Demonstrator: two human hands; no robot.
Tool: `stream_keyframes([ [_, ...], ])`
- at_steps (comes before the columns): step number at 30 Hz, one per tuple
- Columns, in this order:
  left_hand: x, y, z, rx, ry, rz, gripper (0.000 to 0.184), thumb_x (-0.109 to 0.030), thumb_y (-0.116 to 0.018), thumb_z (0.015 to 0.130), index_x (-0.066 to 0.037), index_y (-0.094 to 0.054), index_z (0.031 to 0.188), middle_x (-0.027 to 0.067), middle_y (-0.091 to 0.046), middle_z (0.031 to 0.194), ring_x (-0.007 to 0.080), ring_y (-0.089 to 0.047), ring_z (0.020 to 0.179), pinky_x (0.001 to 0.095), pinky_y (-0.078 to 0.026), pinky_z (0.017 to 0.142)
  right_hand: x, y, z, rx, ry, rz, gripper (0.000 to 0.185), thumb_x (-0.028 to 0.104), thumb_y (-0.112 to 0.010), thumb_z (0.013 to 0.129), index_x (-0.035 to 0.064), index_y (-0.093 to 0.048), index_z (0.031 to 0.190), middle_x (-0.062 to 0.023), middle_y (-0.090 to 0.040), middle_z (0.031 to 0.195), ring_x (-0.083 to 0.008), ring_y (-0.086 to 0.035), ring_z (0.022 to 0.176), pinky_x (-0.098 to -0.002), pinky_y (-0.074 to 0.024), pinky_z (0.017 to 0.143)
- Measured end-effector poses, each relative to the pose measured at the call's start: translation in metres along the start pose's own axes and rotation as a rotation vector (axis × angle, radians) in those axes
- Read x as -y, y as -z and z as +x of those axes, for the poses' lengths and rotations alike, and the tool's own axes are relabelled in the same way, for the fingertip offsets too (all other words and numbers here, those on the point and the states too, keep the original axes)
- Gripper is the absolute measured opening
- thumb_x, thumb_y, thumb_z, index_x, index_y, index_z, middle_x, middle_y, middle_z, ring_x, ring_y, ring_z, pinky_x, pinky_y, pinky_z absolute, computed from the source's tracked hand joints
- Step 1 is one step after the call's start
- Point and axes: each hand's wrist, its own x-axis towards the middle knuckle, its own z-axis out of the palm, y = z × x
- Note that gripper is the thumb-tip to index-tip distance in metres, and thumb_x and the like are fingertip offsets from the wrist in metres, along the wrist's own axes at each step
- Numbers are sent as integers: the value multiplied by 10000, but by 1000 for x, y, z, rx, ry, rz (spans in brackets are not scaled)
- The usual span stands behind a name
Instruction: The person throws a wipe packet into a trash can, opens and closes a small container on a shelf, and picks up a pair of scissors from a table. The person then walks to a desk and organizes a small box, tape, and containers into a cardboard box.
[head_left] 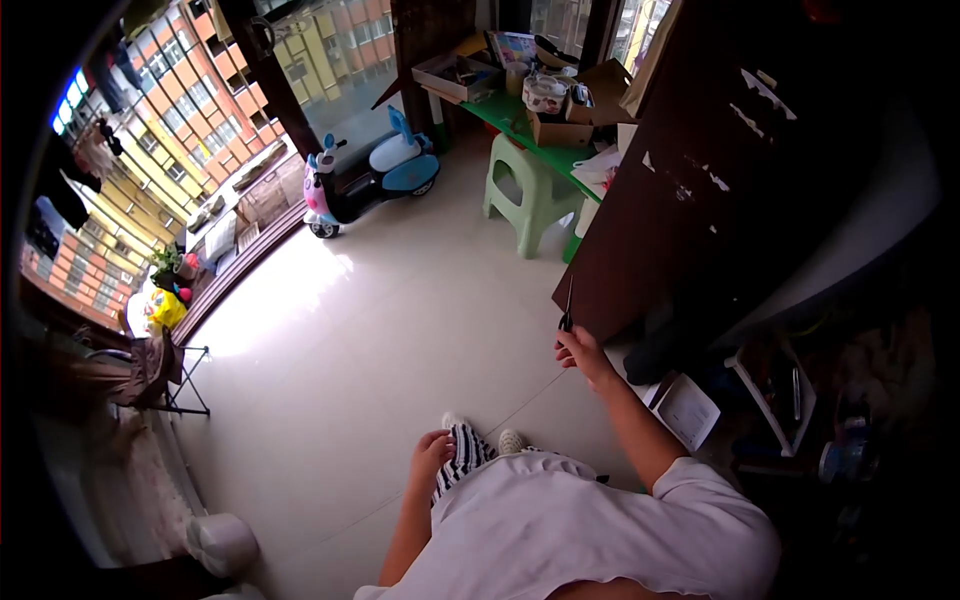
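Observation:
My right hand [580, 353] is closed around the black handle of a slim pointed tool [567, 316]. Its thin blade or shaft points away from me, and I cannot make out whether it is scissors or a screwdriver. Just beyond it stands a dark brown panel [640, 235] with torn white patches. Low at my left side, my left hand [432, 452] hangs by my striped trousers [464, 452], fingers loosely bent and nothing visible in them.
Ahead, a green table [515, 125] carries boxes and clutter, with a pale green stool [530, 195] beside it. A toy scooter [365, 185] stands near the glass door. Left are a folding chair [160, 370] and a white bin [222, 543]; right, a white tray [686, 412].

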Motion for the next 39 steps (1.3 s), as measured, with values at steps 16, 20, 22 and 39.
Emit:
stream_keyframes([
  [16, -317, -39, 311, 60, -135, 192, 199, -118, -463, 863, -8, -515, 1021, 61, -554, 880, 111, -530, 748, 217, -464, 662, 184, 1, 312, -448, 201, 140, 277, 303, -489, 873, 62, -487, 739, -15, -501, 619, -90, -477, 455, -211, -374, 421],
  [20, -390, -76, 368, 67, -200, 264, 199, -111, -451, 868, -7, -518, 1024, 58, -550, 890, 115, -521, 750, 210, -456, 675, 229, 27, 382, -562, 303, 99, 263, 267, -478, 878, 68, -473, 707, -4, -472, 561, -92, -454, 413, -215, -362, 402],
  [22, -408, -97, 392, 74, -194, 277, 204, -112, -454, 868, -1, -518, 1026, 60, -552, 889, 111, -521, 749, 213, -455, 679, 259, 46, 419, -655, 404, 65, 263, 256, -469, 885, 58, -486, 711, 11, -452, 535, -77, -455, 411, -211, -363, 403],
  [39, -499, -371, 595, 515, -14, 530, 318, -189, -476, 875, -21, -459, 1145, 88, -531, 1011, 137, -548, 811, 254, -477, 702, 333, 150, 653, -870, 573, -709, 162, 170, -539, 808, 62, -608, 907, -152, -611, 810, -341, -583, 714, -379, -461, 646],
])
